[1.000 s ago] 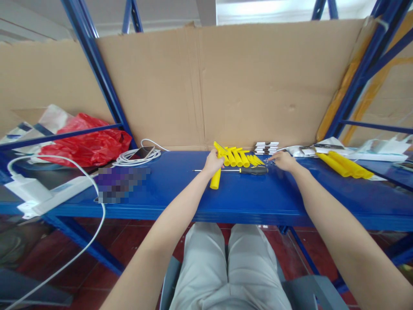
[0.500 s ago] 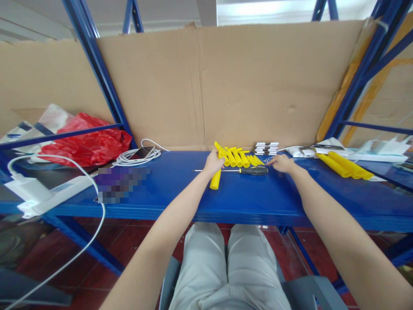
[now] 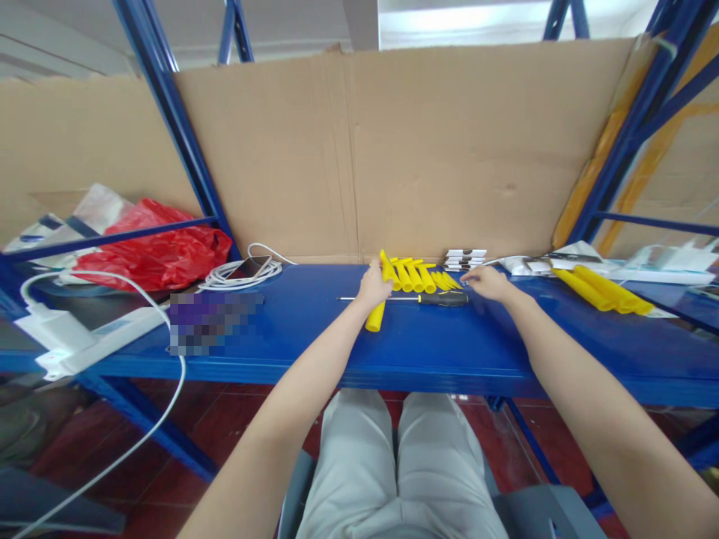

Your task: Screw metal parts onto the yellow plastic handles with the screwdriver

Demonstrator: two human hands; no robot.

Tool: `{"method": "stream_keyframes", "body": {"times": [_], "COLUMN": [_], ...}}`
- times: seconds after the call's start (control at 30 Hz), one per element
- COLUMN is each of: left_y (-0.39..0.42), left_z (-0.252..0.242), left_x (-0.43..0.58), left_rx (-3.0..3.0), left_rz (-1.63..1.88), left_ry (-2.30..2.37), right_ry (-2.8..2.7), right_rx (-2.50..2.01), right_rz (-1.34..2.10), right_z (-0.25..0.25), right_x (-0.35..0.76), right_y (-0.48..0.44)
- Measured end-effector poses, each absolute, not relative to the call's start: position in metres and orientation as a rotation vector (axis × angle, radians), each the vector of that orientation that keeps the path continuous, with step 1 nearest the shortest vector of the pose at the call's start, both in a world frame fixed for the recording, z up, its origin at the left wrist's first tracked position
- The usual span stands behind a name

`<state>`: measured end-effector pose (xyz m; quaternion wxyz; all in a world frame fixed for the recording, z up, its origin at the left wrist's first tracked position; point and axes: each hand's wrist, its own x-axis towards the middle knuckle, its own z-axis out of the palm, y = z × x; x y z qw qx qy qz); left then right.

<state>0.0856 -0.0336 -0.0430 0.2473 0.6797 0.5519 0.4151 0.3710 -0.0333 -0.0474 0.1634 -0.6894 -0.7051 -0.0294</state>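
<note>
My left hand (image 3: 372, 285) is closed round a yellow plastic tube (image 3: 376, 314) that tilts up off the blue shelf (image 3: 314, 329). Just right of it lies a row of several more yellow tubes (image 3: 419, 277). A screwdriver (image 3: 427, 299) with a black and yellow handle lies across the shelf between my hands. My right hand (image 3: 488, 284) rests fingers-down on the shelf beside the screwdriver handle, its fingertips drawn together on something too small to make out. A small stack of white parts (image 3: 463, 258) sits behind it.
A cardboard sheet (image 3: 438, 150) backs the shelf. A coiled white cable with a phone (image 3: 244, 271) and a red plastic bag (image 3: 151, 251) lie at the left, and a white power strip (image 3: 84, 337) at the far left. More yellow tubes (image 3: 604, 290) lie at the right.
My right hand has slid slightly left towards the screwdriver handle. My left hand keeps hold of the yellow tube, almost unmoved.
</note>
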Motion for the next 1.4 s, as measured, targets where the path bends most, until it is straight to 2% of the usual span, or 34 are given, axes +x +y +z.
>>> {"method": "stream_keyframes", "body": {"times": [0.2, 0.33, 0.5, 0.7, 0.87, 1.03, 1.4], "left_y": [-0.029, -0.026, -0.019, -0.013, -0.009, -0.003, -0.001], "left_z": [-0.045, -0.048, -0.053, -0.054, -0.054, -0.056, -0.06], "left_x": [0.083, 0.081, 0.078, 0.073, 0.069, 0.067, 0.065], "left_rx": [1.822, 1.812, 1.781, 1.781, 1.768, 1.683, 1.678], "left_rz": [1.184, 1.185, 1.195, 1.208, 1.189, 1.192, 1.183], "left_ry": [1.519, 1.544, 1.577, 1.637, 1.673, 1.674, 1.647], "right_ry": [-2.238, -2.411, -2.445, -2.371, -2.073, -1.939, -1.748], "right_rx": [-1.646, -1.615, -1.593, -1.662, -1.697, -1.711, -1.788], "right_rz": [0.294, 0.346, 0.177, -0.496, -0.794, -0.874, -0.825], "right_z": [-0.034, -0.037, -0.044, -0.04, -0.031, -0.026, -0.024], "right_x": [0.347, 0.339, 0.335, 0.327, 0.33, 0.346, 0.37], "right_y": [-0.048, -0.05, -0.044, -0.053, -0.061, -0.063, -0.061]}}
